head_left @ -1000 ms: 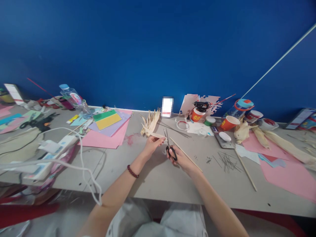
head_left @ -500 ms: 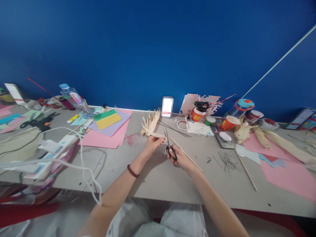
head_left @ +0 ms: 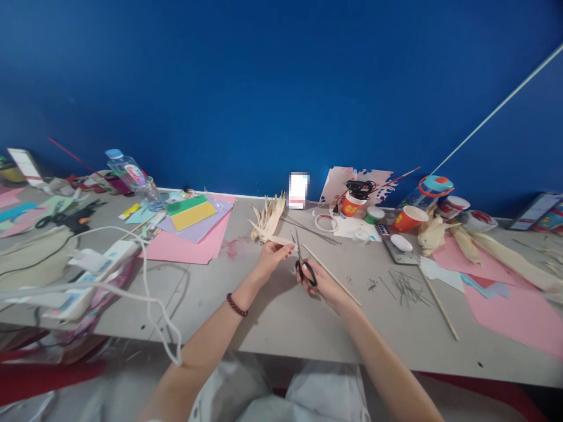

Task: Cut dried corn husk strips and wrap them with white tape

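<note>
My left hand (head_left: 270, 261) pinches a narrow strip of pale dried corn husk (head_left: 278, 240) between thumb and fingers. The strip points away to the left, towards a frayed corn husk bundle (head_left: 273, 218) on the table. In my right hand (head_left: 323, 281) is a pair of scissors (head_left: 307, 273) with black handles. The blades point up and stand apart, just beside my left fingertips at the strip's right end. Whether the blades touch the husk I cannot tell. A thin wooden stick (head_left: 338, 280) lies beside and partly under my right hand.
Pink paper (head_left: 185, 249) with coloured sheets lies left, near a white power strip (head_left: 94, 278) and its loose cable. Dark wire pieces (head_left: 407, 288), another stick (head_left: 440, 305) and orange cups (head_left: 410, 219) stand or lie right. A phone (head_left: 299, 190) leans against the blue wall.
The scissors in my right hand have opened slightly wider, and their handles have spread and turned a little. My left hand and the husk strip have hardly moved.
</note>
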A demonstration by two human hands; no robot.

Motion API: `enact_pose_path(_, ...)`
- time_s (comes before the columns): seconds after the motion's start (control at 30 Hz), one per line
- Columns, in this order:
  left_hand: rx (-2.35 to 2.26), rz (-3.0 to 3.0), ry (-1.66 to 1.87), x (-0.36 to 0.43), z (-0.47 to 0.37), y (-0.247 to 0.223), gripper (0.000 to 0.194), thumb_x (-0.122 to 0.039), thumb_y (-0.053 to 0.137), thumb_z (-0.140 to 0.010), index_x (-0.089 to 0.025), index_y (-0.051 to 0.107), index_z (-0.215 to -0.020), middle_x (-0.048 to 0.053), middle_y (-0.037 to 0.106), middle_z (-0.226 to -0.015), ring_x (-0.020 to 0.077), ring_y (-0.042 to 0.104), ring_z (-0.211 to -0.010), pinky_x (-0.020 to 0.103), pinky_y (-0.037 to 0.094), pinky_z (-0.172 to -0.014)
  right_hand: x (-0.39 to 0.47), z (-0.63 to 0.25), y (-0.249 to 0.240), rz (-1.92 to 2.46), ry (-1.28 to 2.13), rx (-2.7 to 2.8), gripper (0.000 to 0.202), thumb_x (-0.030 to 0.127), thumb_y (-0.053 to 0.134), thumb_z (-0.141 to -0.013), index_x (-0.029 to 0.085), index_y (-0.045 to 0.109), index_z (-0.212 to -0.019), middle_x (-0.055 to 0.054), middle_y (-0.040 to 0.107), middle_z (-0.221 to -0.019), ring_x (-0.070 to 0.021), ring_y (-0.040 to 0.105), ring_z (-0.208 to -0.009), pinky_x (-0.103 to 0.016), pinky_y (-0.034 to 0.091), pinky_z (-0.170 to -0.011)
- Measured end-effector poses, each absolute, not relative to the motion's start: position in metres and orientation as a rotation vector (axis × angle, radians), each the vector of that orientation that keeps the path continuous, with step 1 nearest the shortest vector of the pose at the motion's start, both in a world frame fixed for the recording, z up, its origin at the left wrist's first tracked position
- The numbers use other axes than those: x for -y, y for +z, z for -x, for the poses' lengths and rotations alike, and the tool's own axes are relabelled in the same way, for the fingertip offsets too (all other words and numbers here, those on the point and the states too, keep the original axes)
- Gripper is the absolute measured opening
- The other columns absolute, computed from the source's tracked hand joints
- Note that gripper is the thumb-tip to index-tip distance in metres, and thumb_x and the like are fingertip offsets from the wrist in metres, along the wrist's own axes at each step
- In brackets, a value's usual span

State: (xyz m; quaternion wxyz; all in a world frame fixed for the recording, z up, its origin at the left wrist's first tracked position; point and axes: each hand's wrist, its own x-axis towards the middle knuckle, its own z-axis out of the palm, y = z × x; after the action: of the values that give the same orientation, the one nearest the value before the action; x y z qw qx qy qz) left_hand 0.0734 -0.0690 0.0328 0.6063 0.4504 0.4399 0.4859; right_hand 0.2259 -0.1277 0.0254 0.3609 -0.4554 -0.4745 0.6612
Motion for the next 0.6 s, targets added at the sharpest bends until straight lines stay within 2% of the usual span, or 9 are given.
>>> enact_pose_path(0.6,-1.024,-1.056,1.139,0.0715,-0.0748,0.0357,0.028,-0.037,0.073,-0.059,-0.011,0.067,-0.064,0.001,0.057,-0.052,0.0069,0.044,-0.048,0.021,0.036,-0.049,0.1266,-0.2263,0.0199,1.215,1.673,1.243,0.045,0.064,0.051,-0.075,0.020,0.046,-0.084,0.003,0.052,-0.069,-0.0026,0.034,-0.042,-0.015,0.022,-0.037)
